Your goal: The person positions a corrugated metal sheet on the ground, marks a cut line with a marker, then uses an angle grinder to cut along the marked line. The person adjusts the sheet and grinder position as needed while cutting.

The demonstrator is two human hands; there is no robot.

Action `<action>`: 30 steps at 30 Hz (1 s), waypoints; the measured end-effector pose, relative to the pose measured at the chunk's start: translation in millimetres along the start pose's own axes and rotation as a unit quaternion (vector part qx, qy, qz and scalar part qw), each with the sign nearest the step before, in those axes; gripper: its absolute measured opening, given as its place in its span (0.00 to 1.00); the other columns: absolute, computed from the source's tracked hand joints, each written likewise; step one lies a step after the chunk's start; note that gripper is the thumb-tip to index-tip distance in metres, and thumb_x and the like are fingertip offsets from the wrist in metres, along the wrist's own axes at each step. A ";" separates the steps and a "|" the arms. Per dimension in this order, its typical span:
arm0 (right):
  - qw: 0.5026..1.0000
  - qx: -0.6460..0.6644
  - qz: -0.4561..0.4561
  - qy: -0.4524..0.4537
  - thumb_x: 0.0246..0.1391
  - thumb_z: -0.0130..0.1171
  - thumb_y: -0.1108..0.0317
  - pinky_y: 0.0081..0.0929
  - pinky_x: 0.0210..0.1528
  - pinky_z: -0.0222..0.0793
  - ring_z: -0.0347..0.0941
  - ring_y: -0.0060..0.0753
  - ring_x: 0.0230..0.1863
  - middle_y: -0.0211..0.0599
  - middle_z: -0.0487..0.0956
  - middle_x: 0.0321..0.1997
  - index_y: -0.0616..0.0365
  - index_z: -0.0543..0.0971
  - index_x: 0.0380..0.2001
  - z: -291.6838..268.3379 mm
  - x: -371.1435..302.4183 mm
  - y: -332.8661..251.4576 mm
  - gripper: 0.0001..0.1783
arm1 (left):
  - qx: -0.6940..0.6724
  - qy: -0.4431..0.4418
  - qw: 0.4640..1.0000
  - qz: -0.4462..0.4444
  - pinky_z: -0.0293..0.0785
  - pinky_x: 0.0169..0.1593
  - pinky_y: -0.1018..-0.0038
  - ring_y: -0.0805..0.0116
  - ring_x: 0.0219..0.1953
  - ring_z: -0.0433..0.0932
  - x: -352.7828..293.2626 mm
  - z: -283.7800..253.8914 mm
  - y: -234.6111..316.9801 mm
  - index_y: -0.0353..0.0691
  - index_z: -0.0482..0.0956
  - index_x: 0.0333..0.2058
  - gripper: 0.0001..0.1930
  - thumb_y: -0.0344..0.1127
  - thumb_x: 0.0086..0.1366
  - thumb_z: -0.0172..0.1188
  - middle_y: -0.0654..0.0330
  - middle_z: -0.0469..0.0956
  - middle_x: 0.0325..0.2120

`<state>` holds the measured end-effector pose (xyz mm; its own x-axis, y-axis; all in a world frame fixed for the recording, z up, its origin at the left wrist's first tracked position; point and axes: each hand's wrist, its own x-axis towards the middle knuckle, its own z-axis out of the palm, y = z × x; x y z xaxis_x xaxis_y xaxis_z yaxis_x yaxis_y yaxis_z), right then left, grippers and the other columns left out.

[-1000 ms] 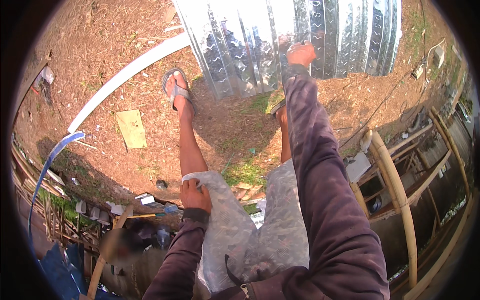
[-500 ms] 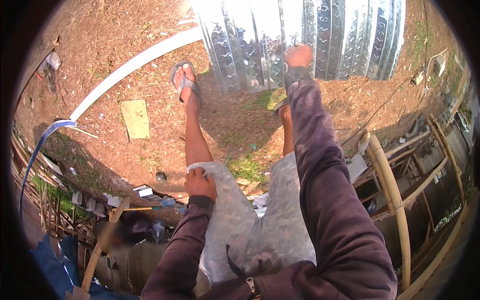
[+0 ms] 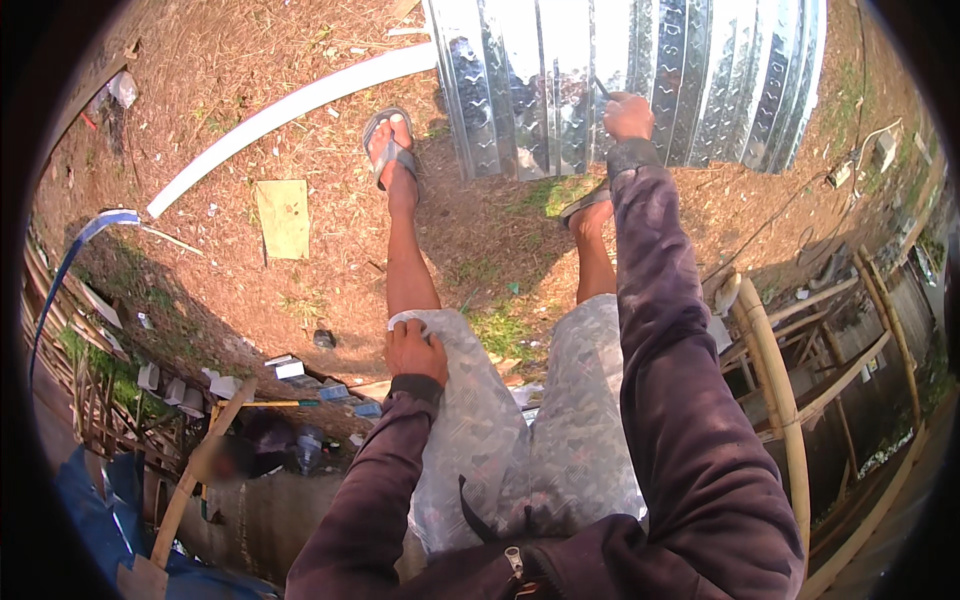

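Observation:
A shiny corrugated metal sheet (image 3: 560, 110) spreads across the top of the view, its near edge just beyond my feet. My right hand (image 3: 629, 118) is over the sheet near that edge, with the arm stretched out. Its fingers are closed around a thin dark stick-like tool (image 3: 601, 88), whose tip points at the metal; its exact kind is too small to make out. Lower down, my left hand (image 3: 415, 351) rests on my left knee, on the pale patterned shorts (image 3: 470, 420), fingers draped over the cloth and holding nothing.
A long white strip (image 3: 290, 115) curves from the sheet toward a blue band (image 3: 95, 228) at left. Yellowish cardboard (image 3: 283, 218) lies on the dirt. Bamboo poles (image 3: 775, 390) stand at right; a wooden stick (image 3: 200, 475), blue tarp (image 3: 90, 510) and clutter fill the lower left.
My right hand has shifted slightly right along the sheet, and the thin dark tool now shows beyond its fingers. My left hand stays on the knee. The whole view has moved a little.

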<state>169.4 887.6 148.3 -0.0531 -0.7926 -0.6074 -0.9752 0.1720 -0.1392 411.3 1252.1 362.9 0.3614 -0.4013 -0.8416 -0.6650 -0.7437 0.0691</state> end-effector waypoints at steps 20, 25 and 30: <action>0.971 0.143 0.148 0.119 0.52 0.53 0.71 0.47 0.45 0.72 0.77 0.62 0.41 0.65 0.78 0.35 0.75 0.72 0.38 37.1 -67.1 -118.5 0.15 | -0.009 0.018 1.000 -0.011 0.72 0.43 0.56 0.50 0.41 0.74 -1.1 0.4 -4.9 0.42 0.77 0.35 0.10 0.34 0.53 0.62 0.54 0.75 0.37; 0.964 0.186 0.141 0.129 0.53 0.51 0.71 0.47 0.46 0.71 0.76 0.62 0.43 0.66 0.77 0.38 0.74 0.71 0.42 57.4 -84.6 -143.4 0.16 | -0.060 -0.023 0.997 -0.031 0.66 0.48 0.54 0.51 0.47 0.71 -0.8 3.0 -12.2 0.42 0.77 0.38 0.12 0.36 0.53 0.61 0.54 0.73 0.40; 0.974 0.155 0.124 0.113 0.54 0.51 0.70 0.48 0.47 0.70 0.75 0.62 0.44 0.66 0.76 0.39 0.72 0.70 0.44 71.7 -95.2 -153.9 0.17 | -0.075 -0.020 0.997 -0.028 0.66 0.49 0.54 0.51 0.47 0.70 -1.8 3.0 -16.0 0.41 0.76 0.38 0.12 0.35 0.53 0.61 0.54 0.73 0.40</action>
<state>340.0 978.5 171.5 -0.3589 -0.8062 -0.4704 -0.8163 0.5154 -0.2606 419.3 1266.4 361.7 0.3673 -0.3371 -0.8668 -0.5379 -0.8373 0.0977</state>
